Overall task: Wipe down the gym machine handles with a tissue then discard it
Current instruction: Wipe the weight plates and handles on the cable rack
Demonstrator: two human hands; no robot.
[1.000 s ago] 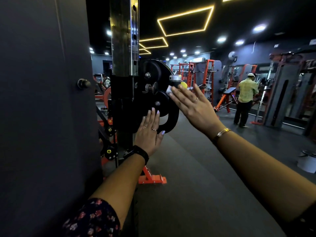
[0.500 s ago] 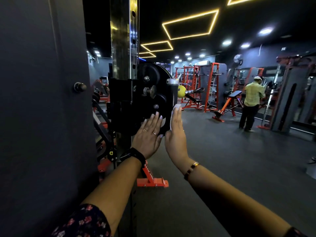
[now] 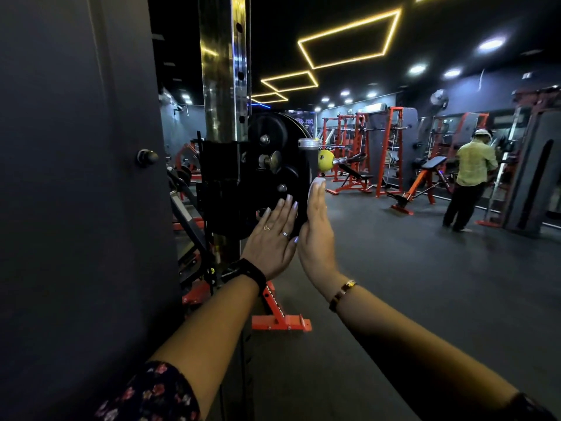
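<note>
We are mid-wipe: our right grip (image 3: 315,235), fingers straight, presses the tissue (image 3: 310,192) to the machine handle (image 3: 309,164) while our left grip (image 3: 271,241) rests flat and released on the pulley plate (image 3: 273,177); next, we judge, comes a firm stroke along the handle.

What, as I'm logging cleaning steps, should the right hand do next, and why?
Probably slide the right hand up the handle toward its silver cap: the tissue is pressed low on it under straight fingers, with bare handle above.
</note>
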